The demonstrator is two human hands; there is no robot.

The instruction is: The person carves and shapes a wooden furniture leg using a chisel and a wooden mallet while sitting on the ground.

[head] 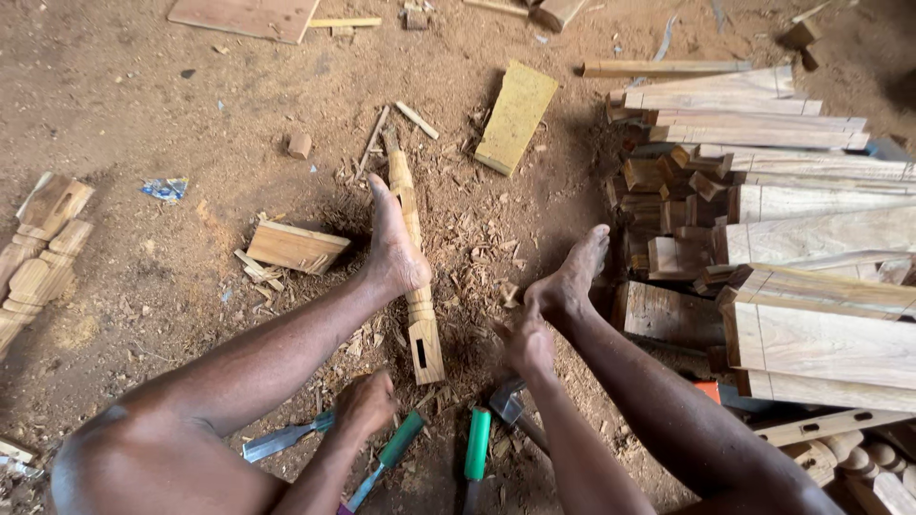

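I sit on the dirt floor with both legs stretched out. My left foot (pixel 396 250) presses down on a turned wooden post (pixel 416 277) that has a dark slot near its close end. My left hand (pixel 365 402) is curled, knuckles up, over the teal handle end of a flat chisel (pixel 280 441). A green-handled chisel (pixel 395 445) lies just right of that hand. My right hand (pixel 527 345) rests by the heel of my right foot (pixel 572 277), holding nothing. A hammer (pixel 509 402) and another green-handled tool (pixel 477 443) lie between my arms.
Stacked planks and offcuts (pixel 782 238) fill the right side. A yellow-painted board (pixel 516 116) lies ahead, a small wood block (pixel 296 246) at left, and turned posts (pixel 43 248) at the far left. Shavings cover the ground around the post.
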